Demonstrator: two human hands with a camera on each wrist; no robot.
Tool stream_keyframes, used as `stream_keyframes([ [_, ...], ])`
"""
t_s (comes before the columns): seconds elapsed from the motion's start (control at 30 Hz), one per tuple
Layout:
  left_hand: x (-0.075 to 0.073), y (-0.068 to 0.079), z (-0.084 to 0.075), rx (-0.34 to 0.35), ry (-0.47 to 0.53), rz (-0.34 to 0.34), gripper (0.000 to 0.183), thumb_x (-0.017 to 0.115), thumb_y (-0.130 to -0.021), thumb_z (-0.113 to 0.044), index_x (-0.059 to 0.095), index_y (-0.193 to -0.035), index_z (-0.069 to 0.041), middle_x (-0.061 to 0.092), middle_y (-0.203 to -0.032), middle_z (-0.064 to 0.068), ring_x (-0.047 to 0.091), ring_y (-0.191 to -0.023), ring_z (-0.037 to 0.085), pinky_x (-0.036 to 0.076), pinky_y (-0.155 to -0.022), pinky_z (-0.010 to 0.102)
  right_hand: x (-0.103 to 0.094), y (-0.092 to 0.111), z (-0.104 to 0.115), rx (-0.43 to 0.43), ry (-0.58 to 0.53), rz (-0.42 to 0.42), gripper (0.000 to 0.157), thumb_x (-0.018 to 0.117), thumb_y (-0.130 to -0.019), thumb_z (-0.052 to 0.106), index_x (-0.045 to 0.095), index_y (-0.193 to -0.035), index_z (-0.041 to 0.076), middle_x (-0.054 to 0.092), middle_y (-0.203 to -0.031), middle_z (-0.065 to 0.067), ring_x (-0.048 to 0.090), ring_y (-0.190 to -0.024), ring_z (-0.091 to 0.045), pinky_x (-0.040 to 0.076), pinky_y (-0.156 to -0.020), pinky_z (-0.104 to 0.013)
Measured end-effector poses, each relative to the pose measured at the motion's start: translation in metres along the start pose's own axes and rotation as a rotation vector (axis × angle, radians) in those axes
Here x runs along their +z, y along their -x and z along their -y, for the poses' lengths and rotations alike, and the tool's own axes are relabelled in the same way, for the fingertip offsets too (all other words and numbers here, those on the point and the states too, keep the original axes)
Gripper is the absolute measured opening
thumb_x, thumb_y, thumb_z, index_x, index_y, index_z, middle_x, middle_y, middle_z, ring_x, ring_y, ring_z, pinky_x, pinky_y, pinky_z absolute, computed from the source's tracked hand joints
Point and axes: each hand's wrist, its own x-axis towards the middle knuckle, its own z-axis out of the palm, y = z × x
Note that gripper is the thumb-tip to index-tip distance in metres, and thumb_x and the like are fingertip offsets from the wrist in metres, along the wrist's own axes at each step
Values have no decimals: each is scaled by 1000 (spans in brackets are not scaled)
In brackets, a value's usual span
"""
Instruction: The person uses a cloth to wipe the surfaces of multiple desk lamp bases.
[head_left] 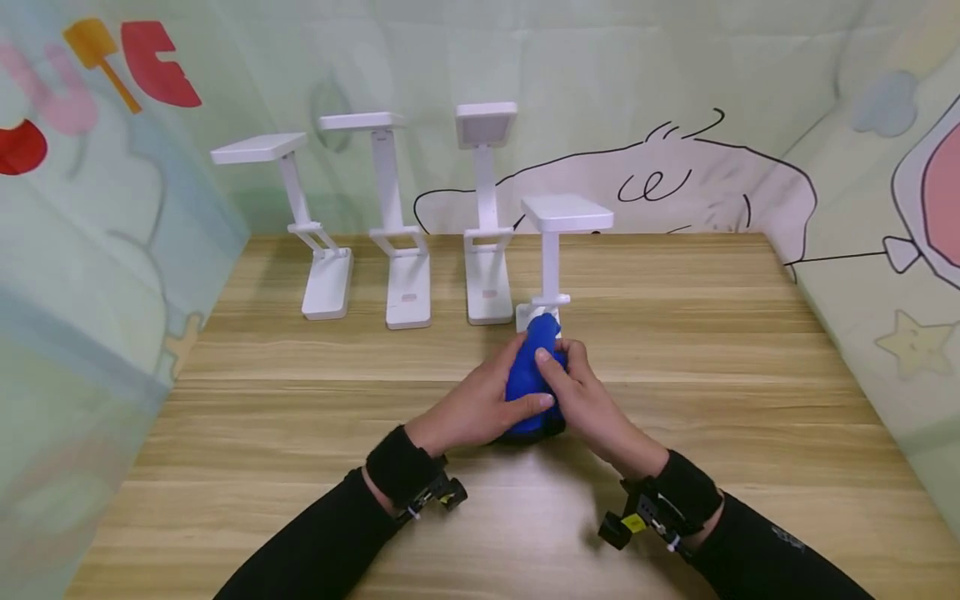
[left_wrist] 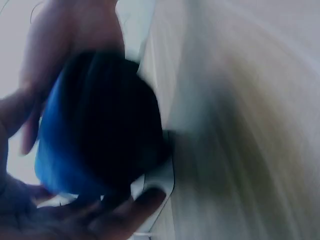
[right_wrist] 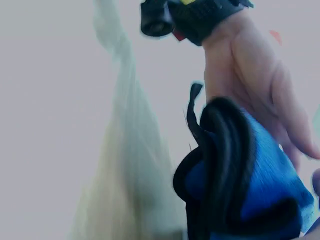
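Both hands hold a folded blue fabric item with black edging [head_left: 531, 367] above the wooden table, just in front of the nearest white desk lamp [head_left: 567, 215]. My left hand [head_left: 480, 402] grips its left side, thumb across the front. On the other side my right hand [head_left: 592, 408] has its thumb on the front and fingers curled behind. The right wrist view shows the blue fabric [right_wrist: 272, 165] with thick black trim and a thin black strap [right_wrist: 192, 112] sticking out. In the left wrist view its underside is dark and blurred. That lamp's base is partly hidden behind the fabric.
Three more white desk lamps stand in a row further left: one at the far left [head_left: 327, 283], one beside it [head_left: 408, 292], and one near the middle [head_left: 488, 292]. A printed cloth backdrop [head_left: 637, 83] rises behind and beside the wooden table [head_left: 262, 442].
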Motion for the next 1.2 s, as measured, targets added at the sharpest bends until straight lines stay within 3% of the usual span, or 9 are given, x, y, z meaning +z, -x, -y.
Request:
stream_keyframes([
  [0.13,-1,-1,2,16,-88,-156,70,56,-96,-36,20,-155,-24,41,-145,11,45,-124,23,44,-101,47,4,2,1,-90,-29,73,61,38,-103,45,25,-146,4,32,-148,-24,36,-133,-34,32,-109,-57],
  [0.23,-12,-3,7,-2,-231,-254,59,56,-94,-22,35,-150,-20,46,-140,13,48,-120,24,46,-98,45,-4,0,-2,-243,240,45,54,46,-102,37,40,-143,3,51,-136,-22,55,-116,-31,50,-93,-50],
  [0.33,-25,-7,10,2,-515,-311,53,56,-91,-15,48,-143,-19,51,-134,15,53,-111,28,51,-89,44,-20,-7,-7,-355,586,-62,49,57,-97,33,51,-137,5,61,-116,-18,62,-90,-23,54,-70,-39],
  [0.47,-33,-21,8,60,-860,-297,47,59,-89,-15,57,-136,-22,55,-133,13,56,-102,34,55,-78,42,-40,-21,-12,-360,891,-109,64,66,-90,41,48,-140,7,53,-120,-17,59,-84,-22,52,-64,-38],
  [0.63,-23,-44,5,144,-1037,-174,42,58,-91,-19,60,-133,-25,59,-132,8,55,-99,32,55,-72,38,-50,-40,-18,-363,1016,13,90,71,-77,60,43,-144,5,45,-141,-18,55,-111,-33,52,-86,-49],
  [0.77,-16,-54,8,139,-1053,-115,38,59,-92,-21,62,-130,-23,62,-130,6,54,-103,29,52,-76,36,-47,-45,-21,-348,1095,51,101,75,-68,66,45,-142,4,44,-145,-17,50,-118,-39,52,-85,-52],
  [0.9,-14,-52,14,97,-971,-98,38,57,-92,-20,63,-130,-17,65,-125,8,57,-109,25,49,-85,37,-45,-43,-24,-360,1166,21,99,76,-69,63,46,-142,5,46,-144,-16,52,-115,-39,55,-77,-53],
  [1.1,-13,-41,19,26,-820,-40,44,58,-89,-20,60,-129,-2,68,-112,12,63,-96,23,54,-83,36,-46,-42,-25,-390,1169,18,96,77,-70,61,49,-139,0,48,-141,-18,52,-114,-36,54,-82,-50],
  [1.2,-15,-42,21,-9,-774,-69,44,58,-89,-20,59,-128,0,69,-110,13,64,-91,23,55,-80,36,-48,-44,-25,-402,1160,42,94,79,-70,56,48,-139,-1,48,-141,-18,52,-116,-34,53,-87,-48],
])
